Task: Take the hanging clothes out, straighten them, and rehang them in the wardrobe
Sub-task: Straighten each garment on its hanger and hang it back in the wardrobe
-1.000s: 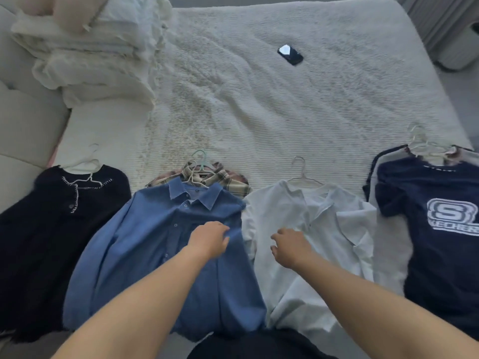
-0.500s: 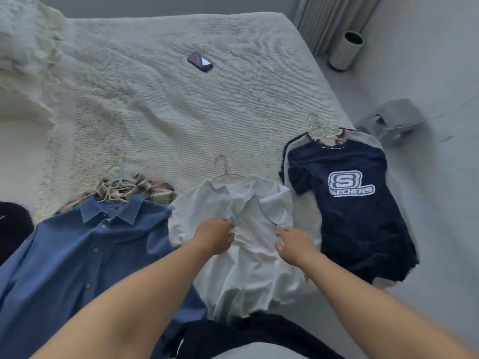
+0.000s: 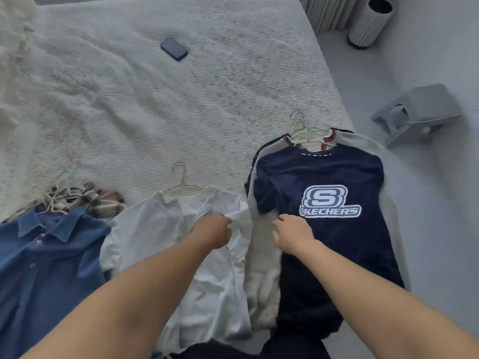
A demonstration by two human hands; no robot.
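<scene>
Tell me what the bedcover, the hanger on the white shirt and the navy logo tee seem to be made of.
Bedcover: cream textile with a ribbed, crinkled weave, matte; probably cotton.
Hanger on the white shirt: thin pale rod, likely coated wire or slim plastic; the blur leaves it open.
Navy logo tee: soft matte knit, apparently jersey, with a flat white printed logo.
</scene>
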